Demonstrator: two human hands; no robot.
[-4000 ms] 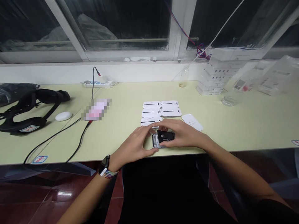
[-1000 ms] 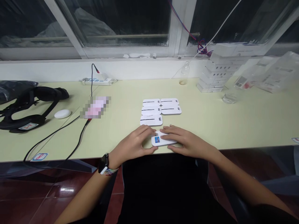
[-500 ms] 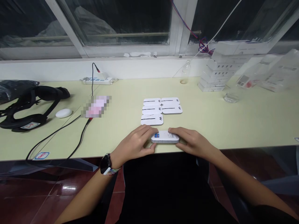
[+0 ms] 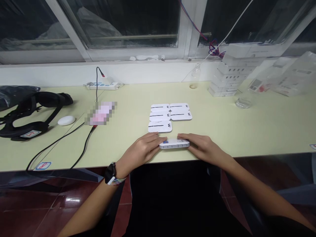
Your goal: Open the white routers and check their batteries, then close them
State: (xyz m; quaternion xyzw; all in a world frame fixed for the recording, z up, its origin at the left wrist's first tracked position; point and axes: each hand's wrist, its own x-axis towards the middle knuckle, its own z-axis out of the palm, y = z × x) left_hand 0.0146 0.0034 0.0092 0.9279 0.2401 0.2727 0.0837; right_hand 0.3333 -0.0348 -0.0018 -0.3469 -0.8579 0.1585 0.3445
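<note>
At near centre of the table, by its front edge, we hold the white device clamped end to end: left hand on its left end, right hand on its right. We can't tell whether it touches the table. Five matching white units lie just beyond it; a stack of white boxes stands far right.

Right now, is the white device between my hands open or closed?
Closed: the white device shows only white casing, no exposed compartment; left hand and right hand grip its ends.
</note>
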